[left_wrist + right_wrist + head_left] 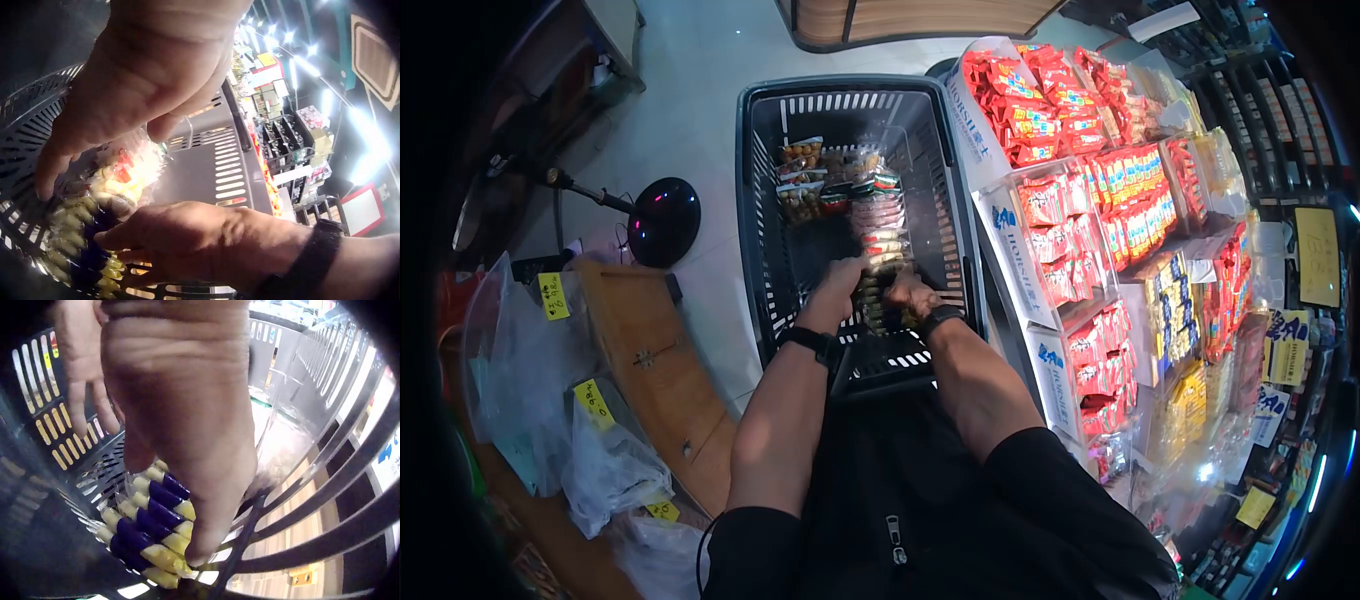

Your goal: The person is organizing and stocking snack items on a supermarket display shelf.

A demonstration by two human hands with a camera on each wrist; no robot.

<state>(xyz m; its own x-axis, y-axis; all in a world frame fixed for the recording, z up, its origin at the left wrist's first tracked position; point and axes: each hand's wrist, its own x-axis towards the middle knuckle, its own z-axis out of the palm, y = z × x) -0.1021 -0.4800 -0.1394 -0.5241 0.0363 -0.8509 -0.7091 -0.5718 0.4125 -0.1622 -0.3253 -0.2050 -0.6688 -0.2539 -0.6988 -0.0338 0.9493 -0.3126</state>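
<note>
In the head view both hands reach down into a dark grey shopping basket (748,210). Under them lies a row of small purple-and-yellow wrapped snack packs (150,519) on the slatted floor. My left hand (156,69) hovers over the row, fingers extended and parted, nothing between them. My right hand (181,412) is at the row's side, its thumb by the yellow pack ends and its fingers fairly straight. Farther up the basket, red-and-white packs (882,215) continue the line, beside clear bags of orange-brown snacks (802,200).
Shelves of red snack packs (1040,120) in clear bins flank the basket on the right. A wooden counter (670,370) with plastic bags (605,470) stands on the left, near a round black disc (665,222) on an arm. Another wooden counter (920,20) is ahead.
</note>
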